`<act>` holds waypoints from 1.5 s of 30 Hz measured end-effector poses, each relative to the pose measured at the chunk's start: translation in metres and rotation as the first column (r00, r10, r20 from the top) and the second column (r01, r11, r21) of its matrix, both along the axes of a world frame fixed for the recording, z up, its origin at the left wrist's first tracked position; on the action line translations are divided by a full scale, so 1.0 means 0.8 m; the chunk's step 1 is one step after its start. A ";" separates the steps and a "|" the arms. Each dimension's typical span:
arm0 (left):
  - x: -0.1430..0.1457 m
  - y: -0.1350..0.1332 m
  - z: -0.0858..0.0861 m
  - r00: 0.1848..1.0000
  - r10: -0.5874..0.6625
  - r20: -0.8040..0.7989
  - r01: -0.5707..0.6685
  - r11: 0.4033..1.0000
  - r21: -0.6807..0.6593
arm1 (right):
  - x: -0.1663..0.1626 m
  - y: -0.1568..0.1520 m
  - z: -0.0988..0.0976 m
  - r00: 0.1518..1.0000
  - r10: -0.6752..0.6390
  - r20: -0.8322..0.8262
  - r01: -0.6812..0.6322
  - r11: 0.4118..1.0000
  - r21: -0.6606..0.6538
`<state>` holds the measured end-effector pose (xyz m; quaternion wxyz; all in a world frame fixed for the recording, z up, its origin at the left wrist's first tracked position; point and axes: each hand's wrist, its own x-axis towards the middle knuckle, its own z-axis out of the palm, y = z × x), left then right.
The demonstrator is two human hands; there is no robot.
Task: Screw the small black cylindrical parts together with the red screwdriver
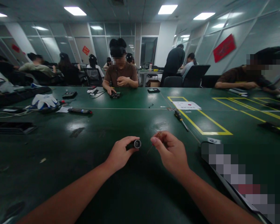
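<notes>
My left hand (122, 152) is closed around a short dark cylinder with a silver rim (137, 144), its round end turned toward me. What lies inside that end is too dark to make out. A small gap to the right, my right hand (171, 148) pinches a small brass-coloured part (160, 134) between thumb and fingers. A thin reddish wire (149, 150) hangs down from the same pinch, and its far end is hard to see. Both hands are above the green table (130, 199), with the cylinder and the brass-coloured part apart from each other.
A screwdriver (181, 120) lies beyond my right hand, beside yellow tape (216, 133) and a white sheet (186, 105). To the left are a pen-shaped tool (80, 111), gloves (44, 101) and a black tray (11, 127). A person (121, 73) works across the table.
</notes>
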<state>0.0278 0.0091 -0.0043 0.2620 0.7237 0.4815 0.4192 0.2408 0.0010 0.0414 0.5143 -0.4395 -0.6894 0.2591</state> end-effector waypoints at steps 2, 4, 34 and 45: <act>-0.002 0.002 -0.002 1.000 -0.006 -0.008 0.007 1.000 0.026 | 0.000 -0.001 -0.002 1.000 0.010 -0.017 -0.010 1.000 0.021; -0.003 0.004 -0.004 1.000 -0.011 -0.003 0.011 0.999 0.046 | 0.001 -0.002 -0.004 0.998 0.018 -0.061 -0.015 0.999 0.052; -0.008 0.014 -0.025 0.985 0.009 0.171 -0.011 1.000 0.014 | -0.004 0.001 -0.002 0.983 -0.074 0.165 0.056 0.992 0.114; -0.009 0.014 -0.016 0.997 0.032 0.067 -0.037 0.996 0.077 | -0.006 -0.001 -0.007 0.978 0.150 0.145 -0.156 0.987 0.032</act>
